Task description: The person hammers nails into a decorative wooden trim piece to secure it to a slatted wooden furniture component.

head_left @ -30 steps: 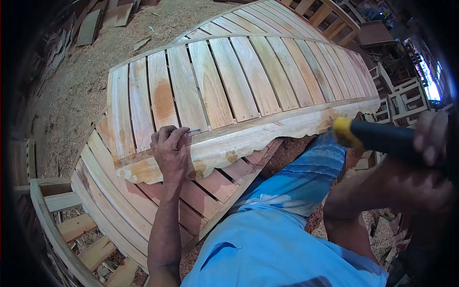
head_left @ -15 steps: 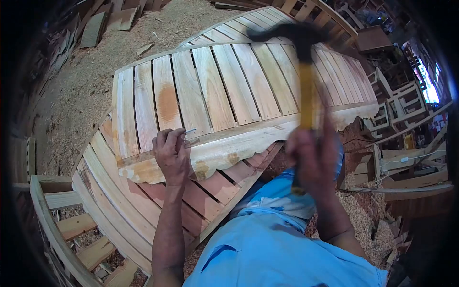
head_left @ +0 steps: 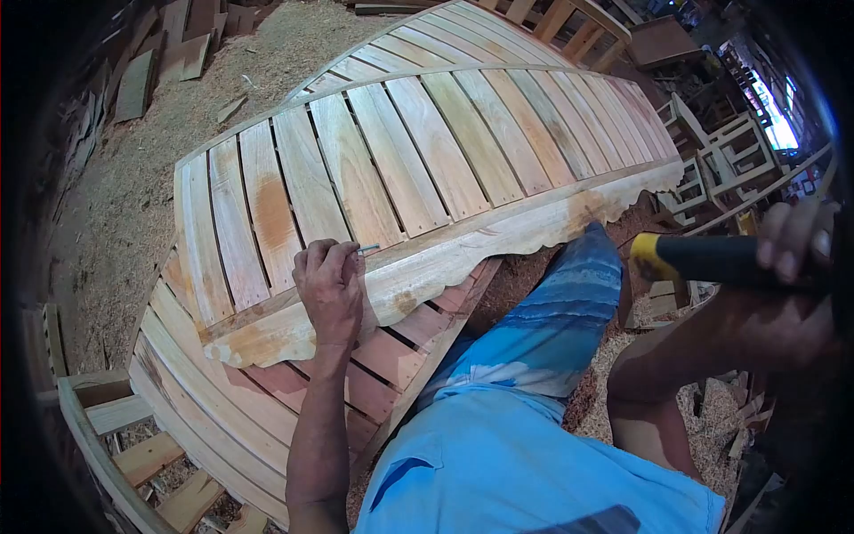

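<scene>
My left hand (head_left: 328, 289) is closed in a pinch around a thin nail (head_left: 368, 247), over the lower border of a slatted wooden panel (head_left: 374, 151). The nail's shaft pokes out to the right of my fingertips. At the right edge of the view, my right hand (head_left: 796, 249) is wrapped round the black grip of a hammer (head_left: 712, 258). The yellow butt of its handle points left, and the hammer's head is out of sight. A pale board with a scalloped edge (head_left: 427, 271) runs along the panel's near side, beneath my left wrist.
Another slatted panel (head_left: 222, 392) lies underneath at the lower left, and a third (head_left: 454, 36) sits behind. A curved slatted frame (head_left: 107, 454) stands at bottom left. Chair frames (head_left: 725, 165) crowd the right. Shavings cover the floor (head_left: 178, 142), with loose boards (head_left: 138, 84) at upper left.
My right hand has swung the hammer from above the panel out to the right edge, its head leaving view. My left hand keeps its pinch on the nail. The view has shifted slightly.
</scene>
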Demonstrator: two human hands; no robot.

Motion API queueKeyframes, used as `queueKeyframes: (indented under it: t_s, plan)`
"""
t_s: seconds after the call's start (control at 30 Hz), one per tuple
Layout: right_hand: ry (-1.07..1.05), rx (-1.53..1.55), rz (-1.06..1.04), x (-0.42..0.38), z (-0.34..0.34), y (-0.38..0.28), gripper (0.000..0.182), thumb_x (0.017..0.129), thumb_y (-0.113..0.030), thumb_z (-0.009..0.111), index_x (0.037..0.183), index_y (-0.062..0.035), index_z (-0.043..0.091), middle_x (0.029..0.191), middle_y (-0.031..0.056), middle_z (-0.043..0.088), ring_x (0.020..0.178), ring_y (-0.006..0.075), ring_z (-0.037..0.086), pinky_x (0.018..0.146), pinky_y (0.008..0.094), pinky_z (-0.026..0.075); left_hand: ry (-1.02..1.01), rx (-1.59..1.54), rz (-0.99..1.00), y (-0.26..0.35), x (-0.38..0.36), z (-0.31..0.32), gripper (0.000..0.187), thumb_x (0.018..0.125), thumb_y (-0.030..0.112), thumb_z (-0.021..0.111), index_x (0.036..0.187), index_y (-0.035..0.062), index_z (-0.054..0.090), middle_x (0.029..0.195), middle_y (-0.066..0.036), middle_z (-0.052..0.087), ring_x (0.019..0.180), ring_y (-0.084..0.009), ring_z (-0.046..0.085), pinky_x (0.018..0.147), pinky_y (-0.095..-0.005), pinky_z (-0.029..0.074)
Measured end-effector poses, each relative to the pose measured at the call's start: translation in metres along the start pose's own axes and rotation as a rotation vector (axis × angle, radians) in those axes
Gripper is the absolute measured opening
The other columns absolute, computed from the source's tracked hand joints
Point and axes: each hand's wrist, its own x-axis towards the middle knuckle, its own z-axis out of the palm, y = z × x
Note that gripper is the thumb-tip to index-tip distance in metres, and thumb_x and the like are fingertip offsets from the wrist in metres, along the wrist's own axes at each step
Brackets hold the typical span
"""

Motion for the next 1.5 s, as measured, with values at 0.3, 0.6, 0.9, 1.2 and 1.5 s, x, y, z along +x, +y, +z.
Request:
queueKeyframes:
  t_s: [0.3,0.6,0.9,1.2,1.5]
  plan:
    - [-0.634,-0.571,0.347,-0.182,0.069,0.119,0.065,0.115,-0.013,0.053,0.175,-0.0164,0.027,0.082,0.0056,0.061,0.059,0.0155,0.054,0.056,0.0331,0.052,0.024,-0.025,0.007,-0.003,-0.002,0.002,0.017,0.092,0.011,0.081,0.109,0.0101,0.081,0.109,-0.008,0.07,0.108,-0.031,0.061,0.102,-0.0462,0.047]
    - [-0.063,-0.302,0.747,-0.132,0.059,0.079,0.071,0.115,-0.016,0.056,0.177,-0.0179,0.024,0.079,0.0045,0.061,0.061,0.0125,0.059,0.056,0.0276,0.052,0.104,0.003,0.034,-0.001,-0.001,0.005,0.015,0.092,0.011,0.08,0.107,0.0121,0.082,0.107,-0.007,0.071,0.108,-0.0315,0.062,0.098,-0.0455,0.048]
    - [0.25,-0.252,-0.068,-0.001,-0.005,-0.002,0.039,0.117,-0.047,0.049,0.119,-0.0084,0.051,0.079,0.0023,0.05,0.056,0.011,0.049,0.048,0.0249,0.044,-0.011,0.045,0.012,0.004,0.002,0.011,0.016,0.091,0.014,0.084,0.106,0.0194,0.084,0.107,-0.002,0.072,0.106,-0.0276,0.062,0.098,-0.0444,0.047]
    - [0.234,-0.071,0.265,-0.06,0.057,0.046,0.034,0.112,-0.038,0.055,0.126,-0.0096,0.041,0.092,0.0112,0.058,0.071,0.023,0.058,0.064,0.0342,0.05,-0.014,0.053,0.048,0.0,0.0,0.012,0.024,0.089,0.009,0.081,0.109,0.0205,0.084,0.107,-0.002,0.071,0.108,-0.0283,0.062,0.096,-0.0445,0.046]
    - [-0.568,-0.464,0.81,-0.225,0.028,0.083,0.074,0.105,-0.009,0.065,0.173,-0.0206,0.037,0.116,0.0223,0.075,0.091,0.0436,0.075,0.081,0.0529,0.062,0.089,0.042,0.177,0.012,0.002,0.007,0.016,0.095,0.006,0.072,0.111,0.007,0.074,0.108,-0.011,0.068,0.107,-0.0341,0.062,0.095,-0.0475,0.046]
